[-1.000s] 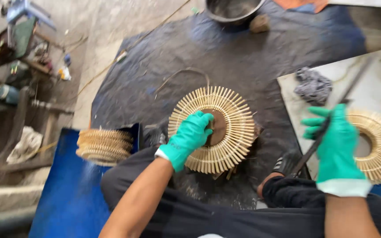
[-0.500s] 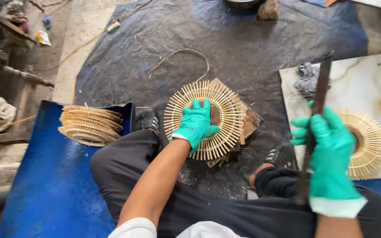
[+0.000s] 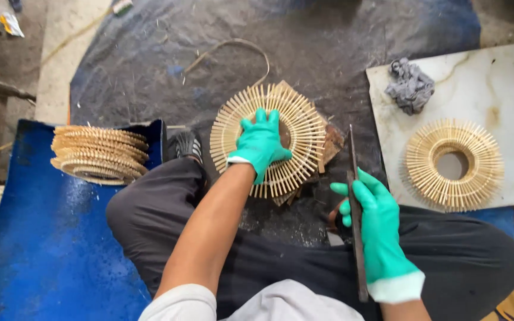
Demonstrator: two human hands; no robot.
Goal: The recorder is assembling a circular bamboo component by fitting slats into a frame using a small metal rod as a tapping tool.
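A stack of woven bamboo rings [image 3: 99, 153] sits on a blue mat [image 3: 31, 249] at left, w/ a seated worker's green-gloved left hand [image 3: 261, 144] pressed flat, fingers spread, on a sunburst ring of bamboo sticks [image 3: 304, 128] that lies over a wood block [image 3: 332, 142] on the dark tarp [image 3: 150, 65]. The gloved right hand [image 3: 376, 223] has its grip clenched around a long dark blade [image 3: 353, 154], tip pointing away, just right of that ring. Further right, a finished ring [image 3: 453, 164] and grey rag [image 3: 410, 85] rest on a white slab [image 3: 507, 89].

Flat bamboo-stick ring [image 3: 295, 137], dark blade [image 3: 355, 208]
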